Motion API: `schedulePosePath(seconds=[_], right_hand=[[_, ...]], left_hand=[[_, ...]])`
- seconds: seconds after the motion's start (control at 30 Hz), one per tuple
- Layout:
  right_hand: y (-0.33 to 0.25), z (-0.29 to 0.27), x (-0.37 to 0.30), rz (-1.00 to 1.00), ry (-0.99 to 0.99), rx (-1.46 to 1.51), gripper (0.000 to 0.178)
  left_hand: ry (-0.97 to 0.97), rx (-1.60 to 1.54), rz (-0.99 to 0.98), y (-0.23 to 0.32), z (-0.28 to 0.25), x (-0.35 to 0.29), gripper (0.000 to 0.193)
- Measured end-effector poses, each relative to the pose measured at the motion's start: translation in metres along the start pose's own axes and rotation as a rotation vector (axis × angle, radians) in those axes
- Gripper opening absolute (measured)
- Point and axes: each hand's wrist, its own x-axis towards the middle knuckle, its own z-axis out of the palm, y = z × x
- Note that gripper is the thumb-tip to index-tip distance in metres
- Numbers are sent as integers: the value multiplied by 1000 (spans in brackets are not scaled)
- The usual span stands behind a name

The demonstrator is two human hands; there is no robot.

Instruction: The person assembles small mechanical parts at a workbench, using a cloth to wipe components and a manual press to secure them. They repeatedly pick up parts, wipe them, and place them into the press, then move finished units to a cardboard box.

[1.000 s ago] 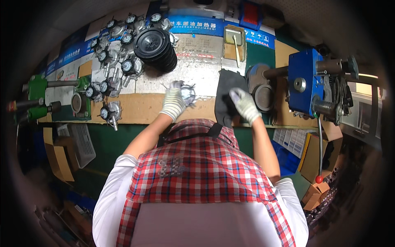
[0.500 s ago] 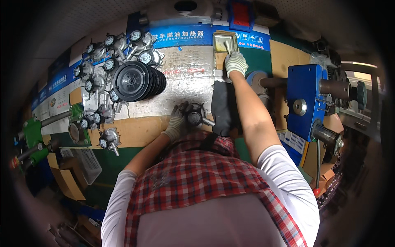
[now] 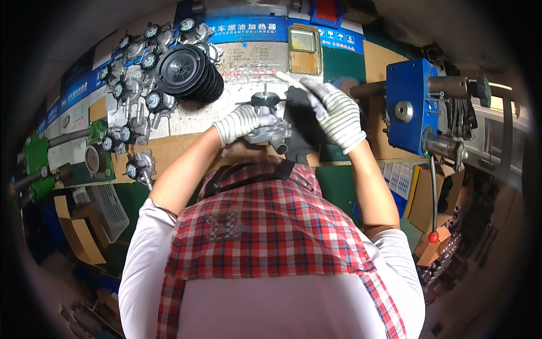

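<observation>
Close to the front edge of the bench, I have the left hand clamped around a metal part. My right hand has its fingers together on a pale stick. Farther back, a shallow tray holds something yellowish at its far end; behind it, a blue bin has something red inside.

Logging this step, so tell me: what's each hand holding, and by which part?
The left hand grips the metal part by its left side, below the black disc; the right hand holds the pale stick by its right end.
</observation>
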Motion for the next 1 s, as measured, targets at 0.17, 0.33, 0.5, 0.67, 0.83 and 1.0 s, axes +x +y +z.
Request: schedulePosePath(seconds=[0.17, 0.33, 0.5, 0.67, 0.83, 1.0], right_hand=[[-27, -9, -10, -167, -184, -243, 31], [-28, -1, -11, -172, -188, -385, 35], [-18, 8, -4, -13, -199, -180, 32], [-20, 13, 12, 336, -530, 304, 28], [-10, 21, 26, 399, -486, 407, 28], [-25, 41, 18, -4, -254, -202, 30]], left_hand=[[-123, 155, -33, 33, 2, -31, 26], [-80, -29, -108, 25, 8, -42, 24], [-54, 67, -107, 15, 4, -35, 29], [-59, 355, -168, -5, -7, -17, 39], [-74, 397, -103, -3, -12, -15, 40], [-47, 236, -167, 1, -19, -10, 41]])
